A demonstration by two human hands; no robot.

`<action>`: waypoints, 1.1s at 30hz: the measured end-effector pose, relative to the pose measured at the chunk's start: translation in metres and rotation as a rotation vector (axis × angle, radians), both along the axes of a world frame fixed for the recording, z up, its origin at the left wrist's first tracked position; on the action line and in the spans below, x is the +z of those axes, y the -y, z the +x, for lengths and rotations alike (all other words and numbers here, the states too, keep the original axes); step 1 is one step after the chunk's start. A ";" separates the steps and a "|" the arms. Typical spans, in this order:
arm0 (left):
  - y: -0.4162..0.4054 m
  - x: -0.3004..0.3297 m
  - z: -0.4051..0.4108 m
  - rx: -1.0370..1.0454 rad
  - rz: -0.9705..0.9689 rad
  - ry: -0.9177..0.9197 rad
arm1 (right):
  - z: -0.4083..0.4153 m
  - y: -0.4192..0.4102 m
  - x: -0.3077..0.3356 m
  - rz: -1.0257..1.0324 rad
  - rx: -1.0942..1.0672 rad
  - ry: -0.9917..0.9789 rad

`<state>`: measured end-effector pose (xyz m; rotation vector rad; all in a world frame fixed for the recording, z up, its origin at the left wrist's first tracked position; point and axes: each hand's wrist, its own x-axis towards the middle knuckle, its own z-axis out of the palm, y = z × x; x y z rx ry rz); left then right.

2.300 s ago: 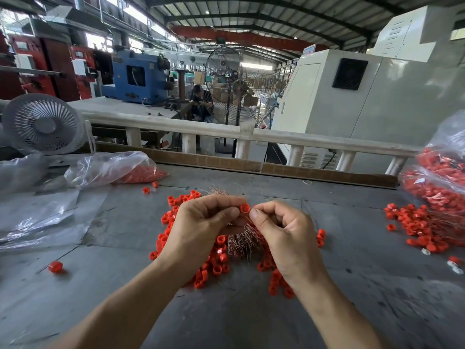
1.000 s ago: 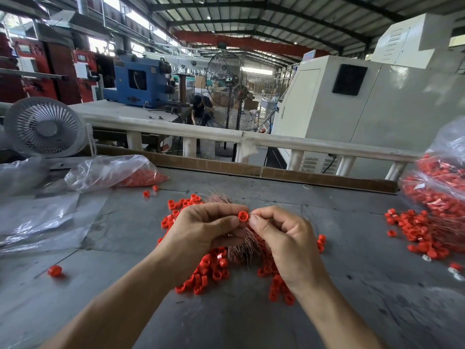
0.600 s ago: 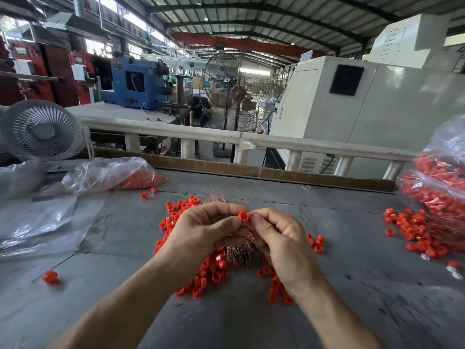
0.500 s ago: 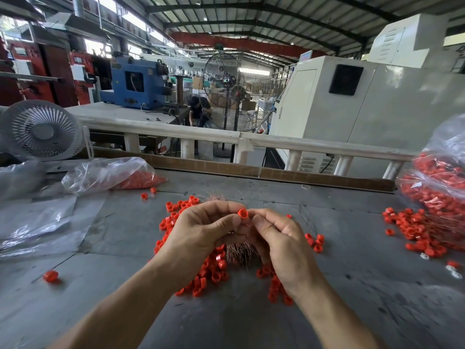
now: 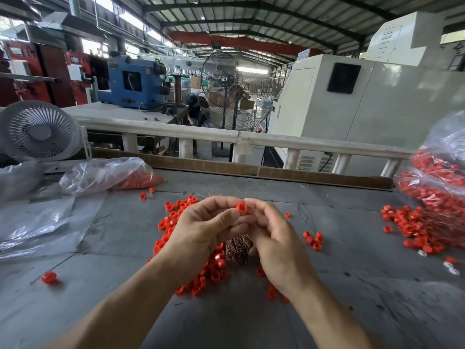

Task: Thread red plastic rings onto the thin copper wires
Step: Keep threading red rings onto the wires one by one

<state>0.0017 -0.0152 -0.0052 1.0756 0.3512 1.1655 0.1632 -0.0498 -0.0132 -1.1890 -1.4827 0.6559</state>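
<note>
Right hand (image 5: 274,244) shifted closer, both pinching red ring (image 5: 241,207), hole facing camera, left hand (image 5: 201,233) curled

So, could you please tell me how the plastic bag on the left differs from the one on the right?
The left bag lies flat and slumped on the table, with few red rings showing at its far end; the right bag stands tall and bulges with them. Only a couple of loose rings lie by the left bag, while a large spill spreads before the right bag. Both are clear plastic holding red rings.
</note>
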 end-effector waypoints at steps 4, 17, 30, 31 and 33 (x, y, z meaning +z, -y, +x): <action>-0.005 -0.002 -0.003 0.053 -0.008 0.000 | 0.005 0.003 0.005 0.275 -0.244 0.171; -0.006 -0.003 -0.004 0.039 0.056 -0.079 | 0.004 0.008 0.011 0.386 -0.182 0.243; -0.009 -0.008 -0.004 0.068 0.070 -0.118 | 0.002 0.009 0.012 0.398 -0.110 0.223; -0.009 -0.009 -0.004 0.066 0.079 -0.129 | 0.001 0.009 0.012 0.394 -0.100 0.235; -0.009 -0.009 -0.004 0.060 0.089 -0.137 | 0.000 0.009 0.012 0.395 -0.093 0.244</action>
